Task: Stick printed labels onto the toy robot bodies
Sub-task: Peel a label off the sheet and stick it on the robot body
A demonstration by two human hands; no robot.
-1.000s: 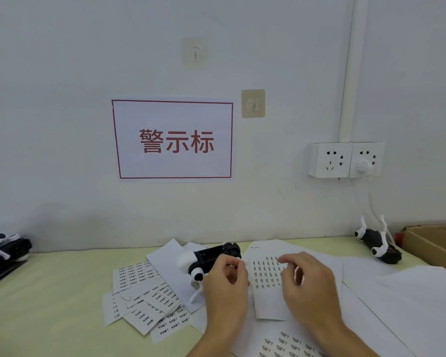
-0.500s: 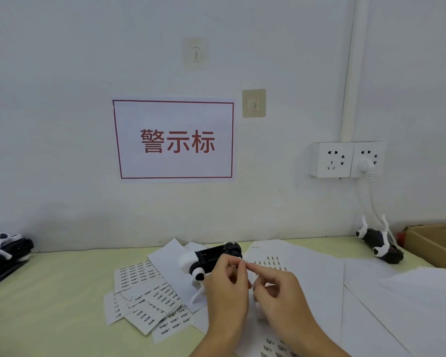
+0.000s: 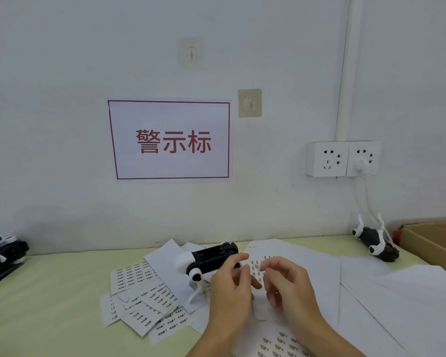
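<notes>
Both hands (image 3: 258, 284) at the toy robot (image 3: 209, 257) — label sheets (image 3: 144, 297) alongside

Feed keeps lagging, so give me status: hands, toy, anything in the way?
Left hand steadying toy robot. Right hand pinching small label, not yet on. Loose label sheets around, none blocking.

Label sheets (image 3: 144, 297) crowd the table (image 3: 49, 292) left of the toy robot (image 3: 209, 258).

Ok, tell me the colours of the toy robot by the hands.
Black body, white legs, on the toy robot; head view.
</notes>
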